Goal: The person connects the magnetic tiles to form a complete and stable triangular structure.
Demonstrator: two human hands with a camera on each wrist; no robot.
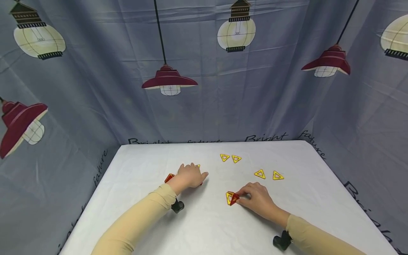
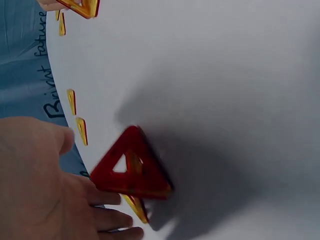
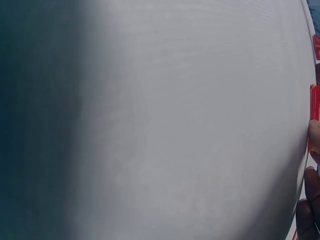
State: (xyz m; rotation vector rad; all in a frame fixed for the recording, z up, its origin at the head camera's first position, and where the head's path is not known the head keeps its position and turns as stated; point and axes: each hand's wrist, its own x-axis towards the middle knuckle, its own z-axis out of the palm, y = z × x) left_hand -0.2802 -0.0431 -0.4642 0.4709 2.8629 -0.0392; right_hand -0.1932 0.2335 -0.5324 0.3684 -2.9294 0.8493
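My right hand [image 1: 258,200] pinches a red triangular magnetic tile [image 1: 235,199] between thumb and fingers. That tile stands joined to a yellow triangular tile [image 1: 228,197], forming a small pointed shape on the table. To the left, my left hand [image 1: 190,176] hovers low with its thumb spread away from the fingers. In the left wrist view, a red triangle tile [image 2: 145,180] is tilted up beside the left fingers [image 2: 112,218], with a yellow tile [image 2: 135,207] partly behind it. Another red piece [image 1: 169,177] shows by the left wrist. The right wrist view catches only fingertips [image 3: 314,135] and a red edge [image 3: 315,102].
Two yellow triangle tiles [image 1: 225,157] lie near the back of the white table [image 1: 153,156]. Two more yellow tiles [image 1: 260,174] lie farther right. A lamp-patterned curtain [image 1: 204,113] hangs behind and at both sides.
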